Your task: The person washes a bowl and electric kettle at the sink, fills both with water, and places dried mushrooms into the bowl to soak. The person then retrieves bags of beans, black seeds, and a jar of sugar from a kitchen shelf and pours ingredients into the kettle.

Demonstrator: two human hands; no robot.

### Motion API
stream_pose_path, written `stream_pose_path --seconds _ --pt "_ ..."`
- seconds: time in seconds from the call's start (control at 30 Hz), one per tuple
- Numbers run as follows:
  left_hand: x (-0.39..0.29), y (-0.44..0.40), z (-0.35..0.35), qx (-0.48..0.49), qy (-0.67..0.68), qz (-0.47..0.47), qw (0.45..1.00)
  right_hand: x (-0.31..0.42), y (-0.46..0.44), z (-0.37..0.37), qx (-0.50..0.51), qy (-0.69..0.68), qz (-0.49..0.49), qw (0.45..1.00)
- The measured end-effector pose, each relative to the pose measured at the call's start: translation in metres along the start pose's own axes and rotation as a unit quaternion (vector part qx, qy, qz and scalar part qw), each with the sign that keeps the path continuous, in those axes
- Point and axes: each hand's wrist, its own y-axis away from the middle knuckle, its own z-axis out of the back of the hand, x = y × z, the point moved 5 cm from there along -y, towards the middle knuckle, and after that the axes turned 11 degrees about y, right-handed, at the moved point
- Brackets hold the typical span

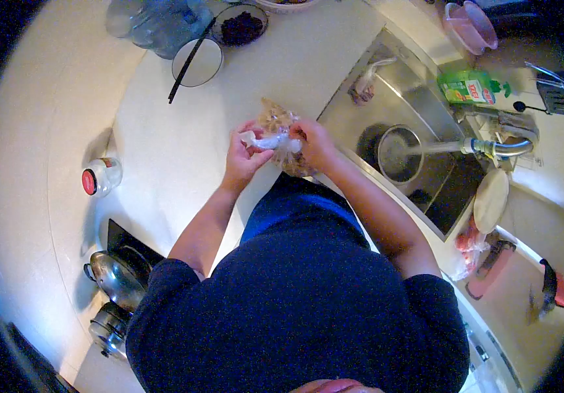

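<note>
A clear plastic bag (pixel 277 118) with light brown pieces inside is held over the counter's front edge, close to my body. My left hand (pixel 248 154) pinches the white, twisted end of the bag between thumb and fingers. On the other side, my right hand (pixel 313 143) grips the bag near its gathered neck, fingers closed. Part of the bag hangs below the hands. Behind them on the counter (pixel 157 124) are a white bowl (pixel 197 63) with black chopsticks (pixel 191 60) across it and a glass bowl of dark food (pixel 240 27).
Right of the counter, water runs from a faucet (pixel 505 149) into a bowl (pixel 400 154) in the sink (pixel 413 85). A green soap bottle (pixel 467 88) stands beside it. At left are a red-lidded jar (pixel 105 176), a wok (pixel 118 278) and a pot (pixel 108 329).
</note>
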Motion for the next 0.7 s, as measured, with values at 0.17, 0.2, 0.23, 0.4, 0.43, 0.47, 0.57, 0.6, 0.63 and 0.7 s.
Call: stream_pose_path --seconds 0.17,0.2,0.23,0.4,0.43,0.47,0.57,0.6,0.63,0.7 --pt "0.017 0.007 -0.019 0.030 -0.387 -0.116 0.914 0.026 0.010 0.003 -0.049 0.069 0.024 0.996" --pt "0.017 0.003 -0.021 0.024 -0.375 -0.191 0.907 0.029 0.013 0.003 -0.060 0.061 0.028 0.996" --pt "0.017 0.000 -0.017 0.023 -0.353 -0.181 0.918 0.029 0.015 0.003 -0.050 0.029 0.021 0.998" --pt "-0.036 -0.012 -0.019 0.026 -0.361 -0.148 0.920 0.009 0.022 0.025 -0.075 -0.148 -0.073 0.983" --pt "-0.042 -0.013 -0.017 0.032 -0.369 -0.151 0.917 -0.008 0.024 0.026 -0.086 -0.146 -0.116 0.979" --pt "-0.043 -0.020 -0.005 0.010 -0.382 -0.161 0.910 -0.029 0.024 0.025 -0.096 -0.143 -0.158 0.972" --pt "-0.030 -0.036 0.015 0.057 -0.337 -0.121 0.932 -0.033 0.025 0.014 -0.052 -0.215 -0.218 0.951" --pt "-0.031 -0.034 0.013 0.072 -0.342 -0.162 0.923 -0.027 0.027 0.008 -0.025 -0.252 -0.229 0.940" --pt "-0.031 -0.033 0.008 0.105 -0.395 -0.200 0.890 -0.017 0.024 0.011 -0.028 -0.160 -0.174 0.971" --pt "-0.044 -0.026 -0.016 0.166 -0.493 -0.272 0.810 0.016 0.017 0.023 -0.019 0.007 -0.088 0.996"
